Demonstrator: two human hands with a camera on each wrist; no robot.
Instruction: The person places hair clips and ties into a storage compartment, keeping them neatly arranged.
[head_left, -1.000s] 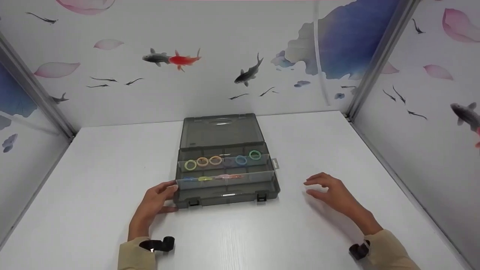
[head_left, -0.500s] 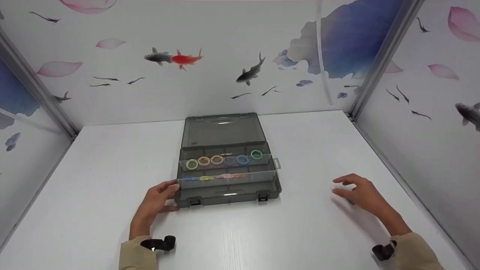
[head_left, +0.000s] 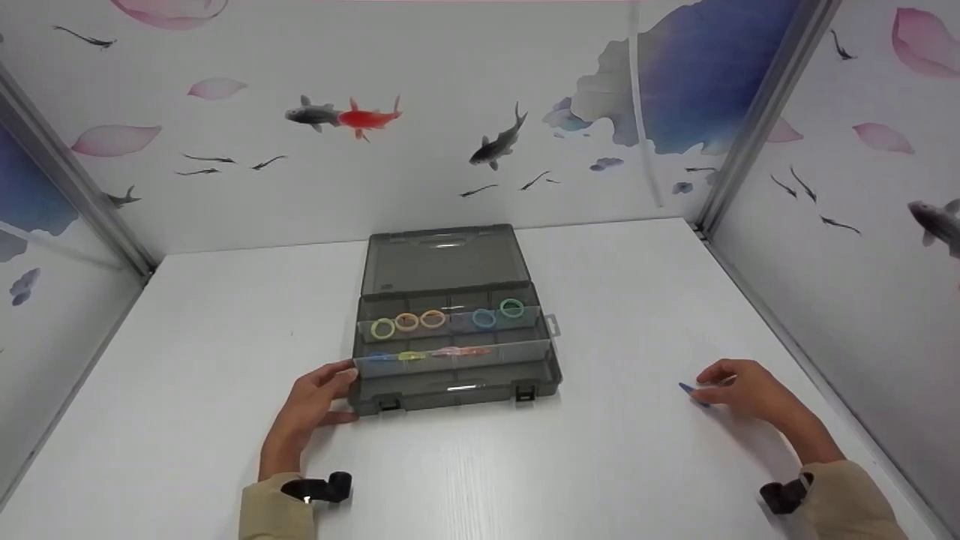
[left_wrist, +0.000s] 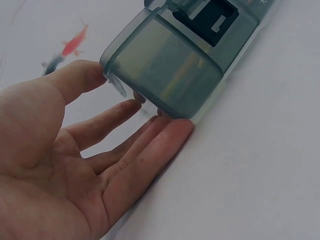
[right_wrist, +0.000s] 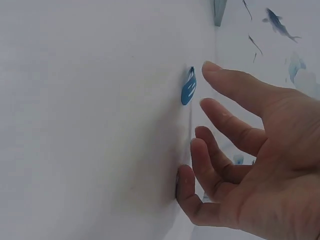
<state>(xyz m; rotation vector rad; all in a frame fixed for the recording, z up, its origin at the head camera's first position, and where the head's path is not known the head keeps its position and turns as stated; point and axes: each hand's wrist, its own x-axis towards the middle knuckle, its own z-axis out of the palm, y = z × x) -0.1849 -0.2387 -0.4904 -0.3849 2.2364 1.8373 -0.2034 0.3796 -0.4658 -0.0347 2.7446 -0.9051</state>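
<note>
A grey see-through compartment box (head_left: 457, 398) lies with its lid folded back on the table. My left hand (head_left: 309, 401) rests against its left end; in the left wrist view the thumb and straight fingertips touch the corner of the box (left_wrist: 155, 60). Colored rings stand in the rear row, and several flat clips (head_left: 411, 356) lie in the middle row. Over on the right, my right hand (head_left: 754, 391) hovers at a small blue hair clip (head_left: 685, 388). The right wrist view shows this white-striped clip (right_wrist: 188, 91) on the table, just beyond the parted thumb and fingers.
The white table (head_left: 465, 480) runs back to a wall (head_left: 420, 180) printed with fish and petals. Panels with metal corner posts (head_left: 765, 116) close off both sides. A hanging tab (head_left: 553, 325) sticks out from the right side of the box.
My right hand has moved right, away from the box, and come down at the blue hair clip, which now shows beside the fingers. The left hand stays at the box.
</note>
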